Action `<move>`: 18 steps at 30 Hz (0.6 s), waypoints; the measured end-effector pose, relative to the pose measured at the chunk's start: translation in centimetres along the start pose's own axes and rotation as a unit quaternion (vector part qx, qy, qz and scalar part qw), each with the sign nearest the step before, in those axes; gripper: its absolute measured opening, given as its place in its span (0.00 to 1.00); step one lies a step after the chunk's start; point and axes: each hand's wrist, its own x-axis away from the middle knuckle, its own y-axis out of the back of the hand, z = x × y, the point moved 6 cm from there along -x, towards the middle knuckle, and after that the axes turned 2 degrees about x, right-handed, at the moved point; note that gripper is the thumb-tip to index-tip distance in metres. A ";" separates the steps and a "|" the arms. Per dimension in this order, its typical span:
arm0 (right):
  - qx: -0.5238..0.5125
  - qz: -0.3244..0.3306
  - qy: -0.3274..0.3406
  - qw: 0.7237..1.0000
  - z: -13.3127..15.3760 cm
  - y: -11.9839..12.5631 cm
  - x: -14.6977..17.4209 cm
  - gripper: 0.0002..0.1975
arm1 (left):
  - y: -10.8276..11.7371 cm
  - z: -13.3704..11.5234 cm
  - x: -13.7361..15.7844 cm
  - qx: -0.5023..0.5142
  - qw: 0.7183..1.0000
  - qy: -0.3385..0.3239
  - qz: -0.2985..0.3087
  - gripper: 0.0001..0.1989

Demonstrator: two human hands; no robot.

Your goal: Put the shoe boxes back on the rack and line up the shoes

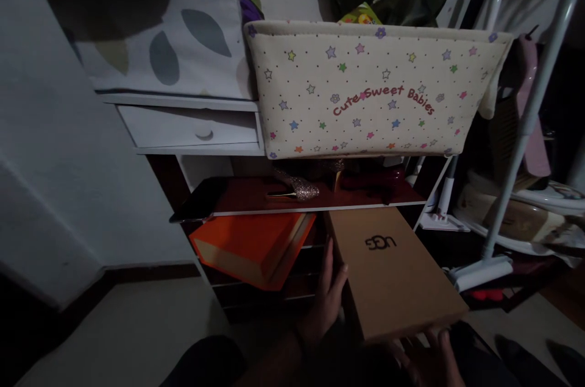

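A brown cardboard shoe box (pixel 397 283) marked UGG, its lettering upside down, juts from the shelf below the red-brown board. Its far end lies under that board and its near end extends toward me. My left hand (pixel 326 295) lies along the box's left side, fingers stretched toward the shelf and thumb by the lid edge. At the near end, my right hand (pixel 425 353) holds the box from below, its fingers partly hidden. To the left, an orange box (pixel 253 247) sits tilted, sticking out from the same level.
Glittery high heels (pixel 304 189) and dark red shoes (pixel 375 178) sit on the red-brown shelf (pixel 242 195). Above stands a star-patterned fabric bin (pixel 365 70) beside a small white drawer (pixel 187 128). A pole with a broad white head (pixel 482 271) leans at right, near stacked basins (pixel 498 210).
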 end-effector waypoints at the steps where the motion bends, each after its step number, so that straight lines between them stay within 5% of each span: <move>1: -0.011 -0.004 -0.001 1.000 -0.1 -0.8 -0.4 0.42 | 0.0 0.0 0.0 0.002 1.000 0.002 -0.001 0.39; 5: -0.035 0.001 -0.008 0.999 -0.3 -3.4 -2.1 0.41 | 0.4 0.1 -0.5 0.001 1.000 -0.010 -0.020 0.38; 10: 0.043 0.086 -0.010 0.995 -0.7 -5.6 -4.5 0.38 | 0.7 0.1 -0.9 0.025 1.000 0.005 -0.017 0.39; 18: 0.273 0.151 0.035 0.949 2.0 -4.7 -9.2 0.43 | 0.7 0.5 -2.0 -0.013 0.999 0.016 -0.025 0.46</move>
